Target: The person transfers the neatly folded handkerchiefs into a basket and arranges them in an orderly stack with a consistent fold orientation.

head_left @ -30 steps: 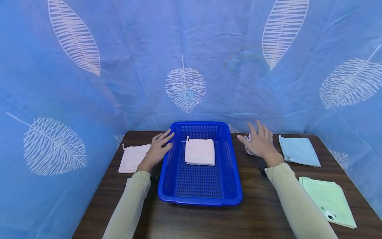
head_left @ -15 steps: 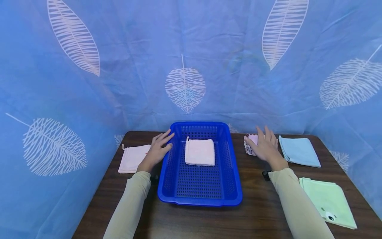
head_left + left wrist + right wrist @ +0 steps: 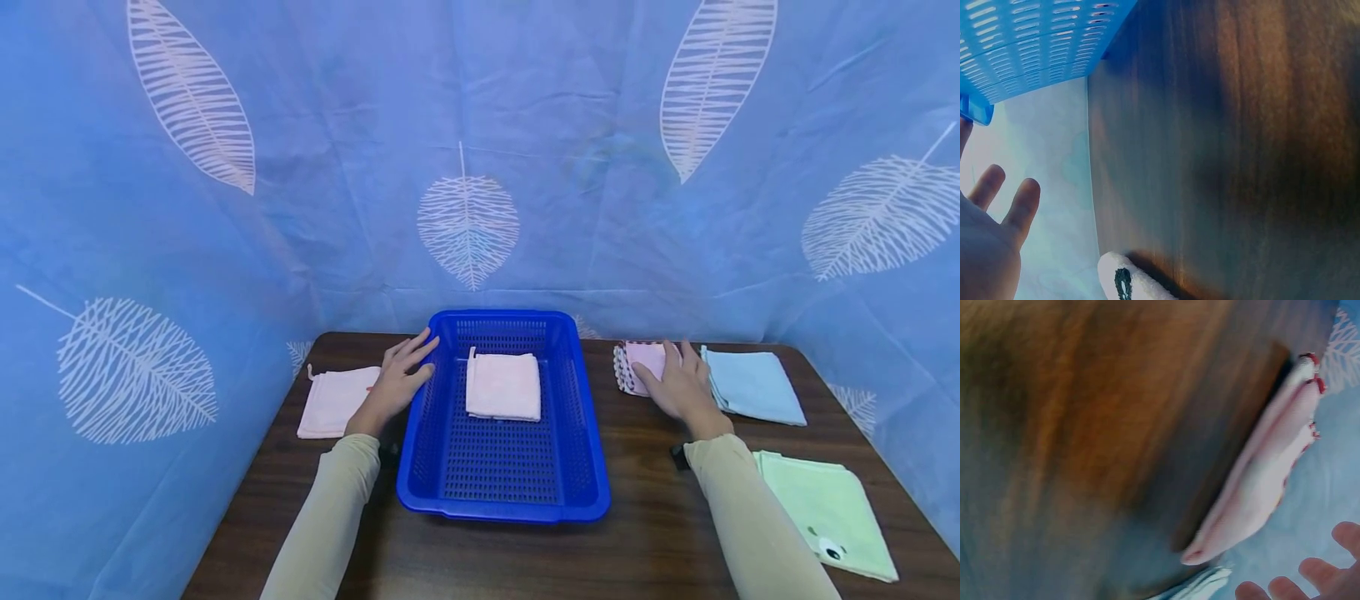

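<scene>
The right hand (image 3: pixel 681 390) was spread, its fingers apart and its thumb held out to the left, at the right of the head view's middle. The pink cloth with a patterned edge (image 3: pixel 647 354) lay on the table just beyond it and to its left, partly covered by the thumb and fingers in that view. In the right wrist view, the fingers stood at the lower right corner, with a gap showing between them and the cloth.

A second earlier the right hand had been higher and further left in the frame, hiding most of that cloth; it had since shifted down and to the right, so much more of the pink showed. The left hand (image 3: pixel 399 379) had stayed in its place, fingers fanned out at the left rim of the blue basket (image 3: pixel 502 510); the left wrist view showed one finger at the rim.

The basket sat at lower centre, and on its perforated floor, toward the far end, lay a folded white cloth (image 3: pixel 502 386) with a small loop at its upper left corner.

Further out, a pale pink cloth (image 3: pixel 336 404) lay left of the basket, partly behind the left hand. A light blue cloth (image 3: pixel 756 387) lay right of the right hand, and a green cloth (image 3: pixel 828 512) with an eye design at lower right. All were on the dark wooden table (image 3: pixel 480 562).
</scene>
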A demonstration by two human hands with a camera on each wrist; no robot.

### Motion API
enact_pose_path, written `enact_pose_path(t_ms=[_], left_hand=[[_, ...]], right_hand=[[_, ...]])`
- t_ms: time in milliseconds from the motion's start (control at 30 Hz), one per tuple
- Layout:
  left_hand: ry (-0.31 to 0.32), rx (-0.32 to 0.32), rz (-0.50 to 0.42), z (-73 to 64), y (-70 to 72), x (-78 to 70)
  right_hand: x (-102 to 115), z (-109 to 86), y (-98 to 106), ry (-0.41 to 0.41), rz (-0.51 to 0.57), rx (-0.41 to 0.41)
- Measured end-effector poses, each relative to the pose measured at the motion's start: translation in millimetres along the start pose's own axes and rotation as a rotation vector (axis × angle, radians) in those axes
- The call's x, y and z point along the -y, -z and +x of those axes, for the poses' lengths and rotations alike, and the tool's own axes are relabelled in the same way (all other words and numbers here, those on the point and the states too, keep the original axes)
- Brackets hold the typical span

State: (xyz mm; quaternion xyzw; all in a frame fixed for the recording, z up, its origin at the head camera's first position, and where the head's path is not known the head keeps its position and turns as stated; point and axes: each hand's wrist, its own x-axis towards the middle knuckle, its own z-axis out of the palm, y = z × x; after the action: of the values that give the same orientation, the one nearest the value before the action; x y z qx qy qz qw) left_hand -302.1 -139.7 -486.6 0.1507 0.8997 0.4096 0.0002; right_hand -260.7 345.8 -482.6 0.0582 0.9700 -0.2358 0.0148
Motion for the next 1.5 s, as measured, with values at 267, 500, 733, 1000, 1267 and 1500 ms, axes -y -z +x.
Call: enact_pose_path(t_ms=[267,500,733,1000,1267,1500], left_hand=[[0.004,0.009,-0.018,-3.0,-1.2,-0.6],[-0.003,0.004,-0.025,-1.5,-0.3,-1.2],[-0.011,0.010,-0.033,-1.5,0.3,-1.6],[-0.001,0.038,-0.015,-4.9,3.3,-1.8],[-0.011,0.044,-0.019,-5.2,3.9,0.6],[-0.026,0.031,-0.026,-5.6,2.2,2.4]], right_hand=[[-12,3.5,-8,-0.031,0.007,0.021],[-16,7.6,-12,-0.040,-0.004,0.029],[-17,4.2,-9,-0.100,0.019,0.023],[-21,0.7,-14,-0.189,0.043,-0.014],[-23,-0.5,-16,-0.239,0.048,-0.015],[-26,-1.6,-16,-0.228,0.013,0.002]])
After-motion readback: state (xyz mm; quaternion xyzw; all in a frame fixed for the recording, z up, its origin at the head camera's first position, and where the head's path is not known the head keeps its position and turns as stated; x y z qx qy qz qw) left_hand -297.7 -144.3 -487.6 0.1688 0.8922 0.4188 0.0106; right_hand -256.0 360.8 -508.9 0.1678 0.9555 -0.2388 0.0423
